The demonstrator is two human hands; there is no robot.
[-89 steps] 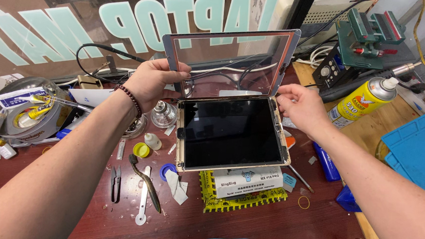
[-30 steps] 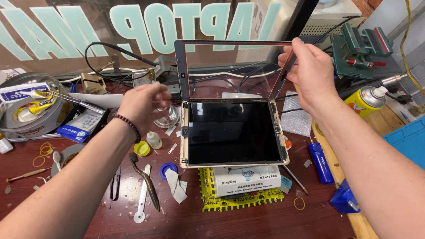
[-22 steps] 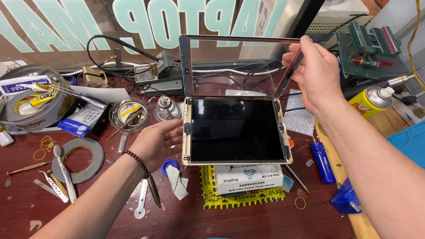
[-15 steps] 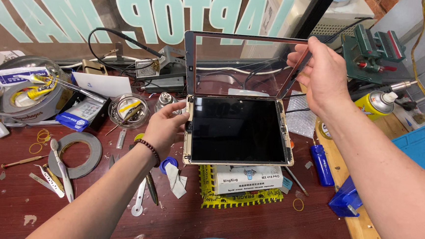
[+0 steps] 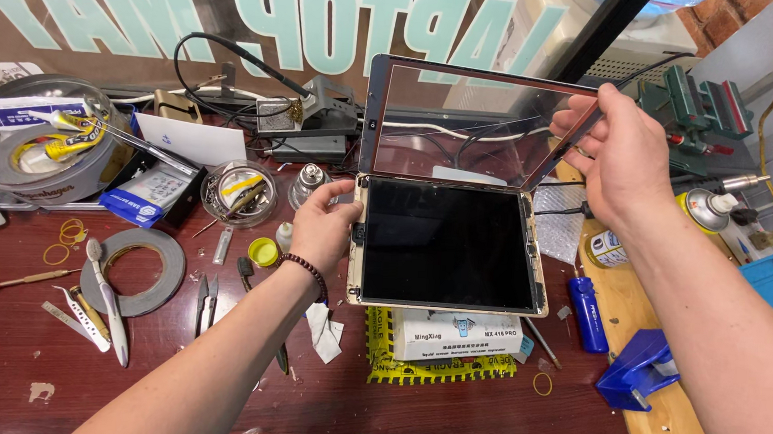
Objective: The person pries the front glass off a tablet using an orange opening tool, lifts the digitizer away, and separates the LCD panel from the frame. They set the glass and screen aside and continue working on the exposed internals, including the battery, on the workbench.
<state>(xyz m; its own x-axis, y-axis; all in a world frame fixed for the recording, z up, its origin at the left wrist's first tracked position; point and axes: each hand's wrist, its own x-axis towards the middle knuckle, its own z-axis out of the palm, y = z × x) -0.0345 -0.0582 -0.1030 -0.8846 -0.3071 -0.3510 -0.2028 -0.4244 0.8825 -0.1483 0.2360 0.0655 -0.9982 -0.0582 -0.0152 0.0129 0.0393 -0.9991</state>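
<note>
On the dark red table [image 5: 481, 419] lies a tablet [image 5: 446, 245], propped on a white box [image 5: 455, 336]. Its thin glass panel [image 5: 473, 124] is lifted open at the far edge like a lid. The right hand [image 5: 618, 160] pinches the panel's right edge; the left hand [image 5: 323, 227] presses on the tablet's left frame. The glass seems light, stiff and fragile, so holding by the edges is safest.
</note>
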